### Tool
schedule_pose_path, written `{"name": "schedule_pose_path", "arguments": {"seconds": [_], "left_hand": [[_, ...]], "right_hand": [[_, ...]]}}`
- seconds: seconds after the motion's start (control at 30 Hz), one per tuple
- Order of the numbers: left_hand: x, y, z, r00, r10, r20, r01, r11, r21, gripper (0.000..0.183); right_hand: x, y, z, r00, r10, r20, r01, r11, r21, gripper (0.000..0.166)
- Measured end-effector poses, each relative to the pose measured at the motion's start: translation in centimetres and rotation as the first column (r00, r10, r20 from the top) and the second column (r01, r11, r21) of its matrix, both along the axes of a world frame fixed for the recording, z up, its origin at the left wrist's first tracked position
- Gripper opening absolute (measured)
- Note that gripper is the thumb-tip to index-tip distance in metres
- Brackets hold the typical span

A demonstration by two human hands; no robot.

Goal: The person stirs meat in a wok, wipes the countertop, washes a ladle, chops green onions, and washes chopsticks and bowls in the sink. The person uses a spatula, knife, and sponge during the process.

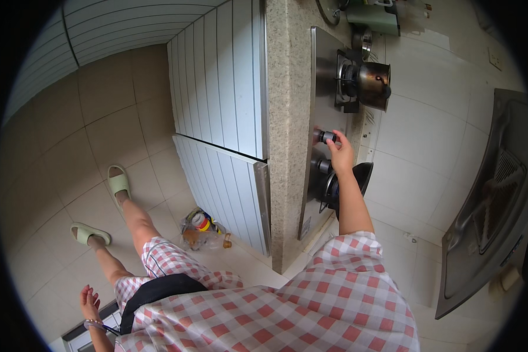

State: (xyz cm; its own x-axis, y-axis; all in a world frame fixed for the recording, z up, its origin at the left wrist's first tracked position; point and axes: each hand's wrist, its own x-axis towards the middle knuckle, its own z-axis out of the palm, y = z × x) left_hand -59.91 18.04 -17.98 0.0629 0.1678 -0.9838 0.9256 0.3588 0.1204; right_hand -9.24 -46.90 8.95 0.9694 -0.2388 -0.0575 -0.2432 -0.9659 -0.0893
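My right hand [341,154] pinches a stove control knob [329,137] between thumb and fingers, on the steel gas cooktop [321,92]. Beside it is a second knob [324,166], untouched. A heat-stained metal pot [374,86] stands on the burner farther up the picture. Behind my forearm, a dark wok or pan [361,178] sits partly hidden on the other burner. No flame can be made out. My left hand [90,301], with bands at the wrist, hangs at the lower left, its fingers loosely curled around nothing.
The speckled counter edge [281,132] runs beside the cooktop, above pale slatted cabinet doors [220,83]; the lower door's edge stands out. A plastic bag with containers [202,231] lies on the tiled floor near my legs. A range hood [484,207] is at the right.
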Motion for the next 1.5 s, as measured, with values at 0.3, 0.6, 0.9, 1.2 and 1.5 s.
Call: {"name": "schedule_pose_path", "arguments": {"seconds": [0.3, 0.6, 0.9, 1.2, 1.5], "left_hand": [[0.3, 0.1, 0.3, 1.0, 0.013, 0.003, -0.013, 1.0, 0.029, 0.027], [-0.2, 0.1, 0.4, 1.0, 0.012, 0.017, -0.012, 1.0, 0.028, 0.027], [0.4, -0.2, 1.2, 1.0, 0.006, 0.027, -0.007, 0.999, 0.048, 0.028], [1.1, -0.3, 1.1, 0.997, -0.051, 0.065, 0.047, 0.997, 0.062, 0.028], [2.4, -0.5, 1.6, 0.996, -0.059, 0.07, 0.056, 0.997, 0.054, 0.028]], "right_hand": [[-0.1, -0.7, -0.2, 1.0, 0.001, 0.01, -0.001, 1.0, -0.021, 0.036], [0.1, -0.9, -0.3, 1.0, -0.012, 0.0, 0.012, 1.0, 0.004, 0.035], [0.2, -1.6, -0.6, 1.0, 0.006, 0.016, -0.005, 1.0, -0.009, 0.034], [0.2, -2.8, -1.1, 0.999, 0.034, 0.028, -0.033, 0.999, -0.027, 0.033], [0.4, -3.4, -1.4, 0.999, 0.027, 0.035, -0.027, 1.0, -0.005, 0.032]]}}
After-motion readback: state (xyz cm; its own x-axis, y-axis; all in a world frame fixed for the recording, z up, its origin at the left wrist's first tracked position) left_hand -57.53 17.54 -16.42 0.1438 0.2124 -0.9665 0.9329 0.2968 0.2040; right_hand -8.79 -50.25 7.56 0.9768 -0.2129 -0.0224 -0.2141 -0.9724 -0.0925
